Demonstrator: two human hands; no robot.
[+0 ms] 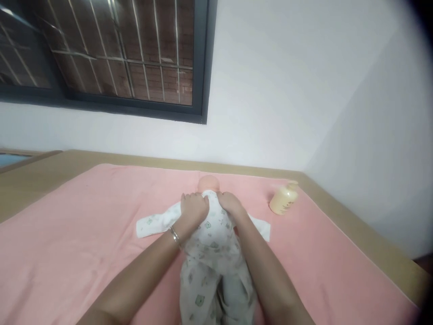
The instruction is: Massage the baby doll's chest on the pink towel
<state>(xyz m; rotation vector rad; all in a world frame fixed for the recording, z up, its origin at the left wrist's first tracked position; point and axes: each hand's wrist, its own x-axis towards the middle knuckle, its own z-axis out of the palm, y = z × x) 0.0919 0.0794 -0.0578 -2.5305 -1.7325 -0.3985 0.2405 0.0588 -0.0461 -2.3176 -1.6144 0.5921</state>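
Observation:
A baby doll [209, 184] lies stretched out on a pink cloth, its smooth round head pointing away from me and no face showing. It wears a white top [213, 228] with small green prints and matching trousers [199, 289]. My left hand [194, 207], with a silver bracelet at the wrist, is closed over the top at the left shoulder, thumb toward the middle. At the other shoulder, my right hand [231, 203] grips the top, its fingers partly hidden. Both sleeves spread flat to the sides; the left sleeve [152, 225] shows more than the right sleeve [262, 228].
The pink cloth [84, 216] covers a tan surface [365, 230] with raised edges. A pale yellow pump bottle [284, 198] stands on the cloth at the right. Behind are a white wall [264, 90] and a dark-framed barred window [199, 67].

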